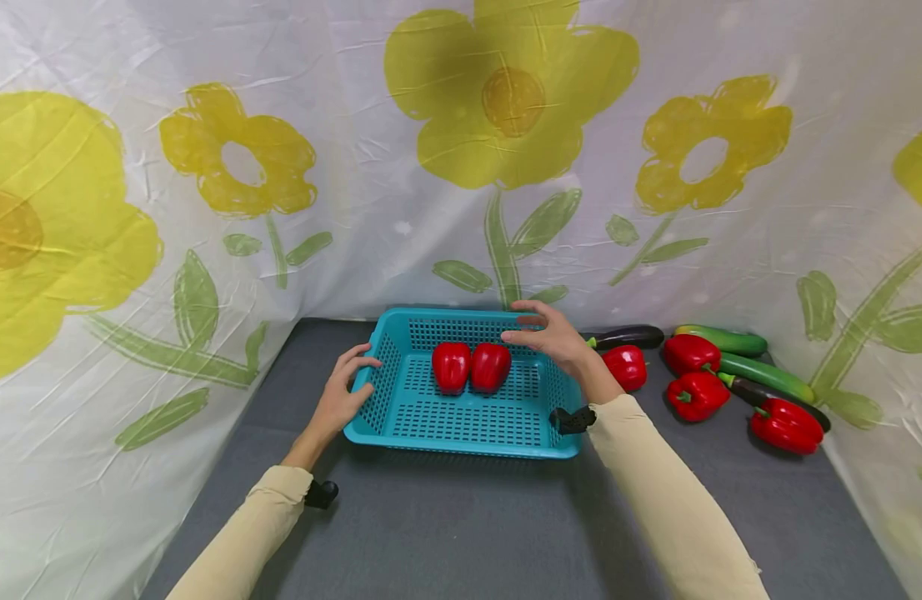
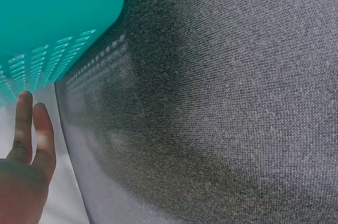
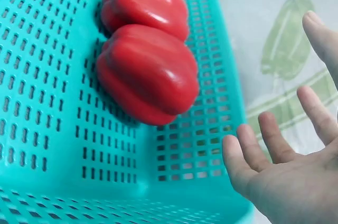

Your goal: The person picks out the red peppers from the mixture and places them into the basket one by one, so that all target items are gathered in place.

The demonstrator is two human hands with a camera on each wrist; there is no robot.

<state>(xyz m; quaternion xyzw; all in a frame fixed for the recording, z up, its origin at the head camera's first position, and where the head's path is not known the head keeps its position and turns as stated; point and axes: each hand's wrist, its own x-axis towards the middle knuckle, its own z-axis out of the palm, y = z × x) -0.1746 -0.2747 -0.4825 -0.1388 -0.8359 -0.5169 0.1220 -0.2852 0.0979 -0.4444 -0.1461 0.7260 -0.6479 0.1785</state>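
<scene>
A teal perforated plastic basket (image 1: 461, 446) stands on the dark grey cloth. Inside, against its back wall, two red bell peppers (image 1: 451, 368) (image 3: 150, 73) lie side by side. At the basket's left rim is my left hand (image 1: 339, 398), its fingertips right at the edge; the left wrist view shows two of its fingers (image 2: 43, 134) by the perforated side wall. My right hand (image 1: 553, 337) hovers over the back right corner with nothing in it. In the right wrist view its fingers (image 3: 277, 139) are spread beside the rim, a little away from the peppers.
To the right of the basket lie several more red bell peppers (image 1: 697, 396), green zucchinis (image 1: 764, 375) and dark eggplants (image 1: 633, 337). One pepper (image 1: 626, 367) is close to the basket's right side. A flower-printed curtain (image 1: 371, 208) hangs behind the table.
</scene>
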